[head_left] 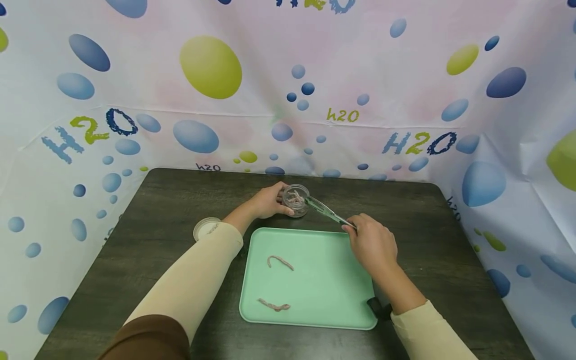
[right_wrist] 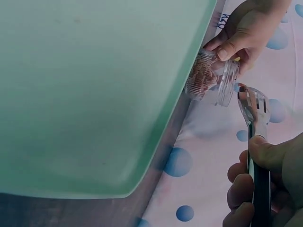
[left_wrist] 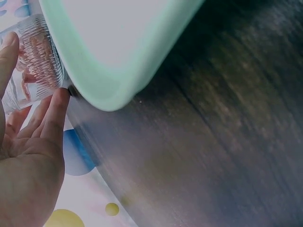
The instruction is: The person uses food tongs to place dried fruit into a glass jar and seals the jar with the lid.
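Note:
A clear ribbed jar point(head_left: 297, 202) holds pinkish-brown, worm-like strands and stands behind the tray. My left hand point(head_left: 268, 201) grips the jar from its left side, thumb in front; in the left wrist view the fingers point(left_wrist: 56, 113) lie against its wall. My right hand point(head_left: 373, 245) holds metal tongs point(head_left: 328, 211) with a dark handle. Their slotted tips point(right_wrist: 255, 101) are at the jar's mouth; whether they pinch a strand is unclear. On the green tray point(head_left: 324, 280) lie a hooked strand point(head_left: 283, 262) and a bunched strand point(head_left: 275, 305).
A round clear lid point(head_left: 204, 228) lies on the dark wooden table point(head_left: 175, 200), left of the tray and partly behind my left sleeve. A small black object point(head_left: 378, 307) shows at the tray's right edge, by my right wrist. A printed sheet point(head_left: 252, 75) hangs behind the table.

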Action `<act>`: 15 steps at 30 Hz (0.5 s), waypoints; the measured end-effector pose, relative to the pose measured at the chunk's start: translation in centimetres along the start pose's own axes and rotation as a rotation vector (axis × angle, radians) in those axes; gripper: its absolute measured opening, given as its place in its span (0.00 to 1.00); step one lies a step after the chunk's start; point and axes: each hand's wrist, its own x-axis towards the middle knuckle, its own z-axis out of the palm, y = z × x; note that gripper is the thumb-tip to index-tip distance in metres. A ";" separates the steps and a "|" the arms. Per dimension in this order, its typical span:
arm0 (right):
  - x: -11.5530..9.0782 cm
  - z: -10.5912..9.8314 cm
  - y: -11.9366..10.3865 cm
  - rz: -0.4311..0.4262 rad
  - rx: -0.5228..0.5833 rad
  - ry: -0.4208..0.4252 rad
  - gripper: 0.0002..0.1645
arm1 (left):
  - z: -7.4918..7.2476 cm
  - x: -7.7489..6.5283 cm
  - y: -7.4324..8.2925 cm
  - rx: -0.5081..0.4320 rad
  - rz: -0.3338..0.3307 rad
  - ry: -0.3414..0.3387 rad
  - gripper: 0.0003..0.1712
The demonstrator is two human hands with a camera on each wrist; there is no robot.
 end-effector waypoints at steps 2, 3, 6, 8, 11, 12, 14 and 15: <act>0.5 0.0 -0.1 -0.002 -0.009 -0.009 0.15 | 0.0 0.0 0.0 -0.003 0.001 0.002 0.49; 0.7 0.0 -0.2 -0.003 -0.014 -0.014 0.15 | 0.0 0.0 0.0 -0.002 0.001 0.003 0.49; 1.3 -0.1 -0.5 -0.005 -0.034 -0.031 0.15 | 0.0 0.1 0.0 0.001 0.000 0.002 0.49; 1.7 -0.2 -0.7 -0.004 -0.045 -0.035 0.14 | 0.0 0.1 0.0 0.002 0.002 0.001 0.49; 2.0 -0.2 -0.9 -0.011 -0.057 -0.028 0.14 | 0.0 0.1 0.0 0.000 0.007 0.000 0.49; 2.0 -0.2 -1.0 -0.014 -0.058 -0.023 0.14 | 0.0 0.0 0.0 -0.001 0.008 0.001 0.49; 2.1 -0.1 -1.2 -0.020 -0.060 -0.016 0.14 | 0.0 0.0 0.0 -0.001 0.009 0.002 0.49; 2.1 -0.1 -1.2 -0.023 -0.063 -0.013 0.14 | 0.0 0.0 0.0 0.001 0.009 0.002 0.49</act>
